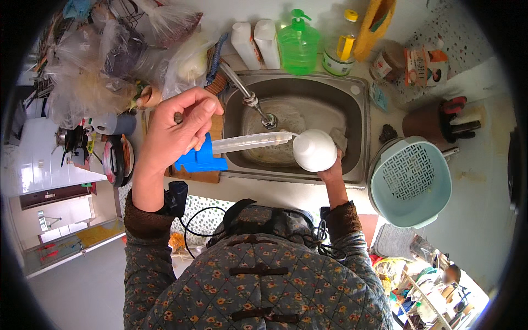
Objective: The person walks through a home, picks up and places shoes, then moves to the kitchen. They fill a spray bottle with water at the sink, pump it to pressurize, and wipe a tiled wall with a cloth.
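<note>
My left hand (185,119) is closed around a blue plastic piece (202,159) with a long clear plastic tube (251,142) sticking out to the right over the sink. A small dark brown round end (178,118) shows between the fingers; what it belongs to is hidden. In my right hand (331,171) is a smooth white rounded vessel (315,150), held over the right part of the sink. The tube's narrow tip comes close to the vessel; I cannot tell whether they touch. A pale cloth-like thing (339,139) shows beside the vessel, partly hidden.
Under my hands is a stainless-steel sink (359,123) with a metal faucet (239,84). Behind it stand white bottles (268,43), a green pump bottle (298,45) and a yellow-capped bottle (340,49). Right is a light-blue colander (410,181); left, a wooden board (206,175) and plastic bags (90,78).
</note>
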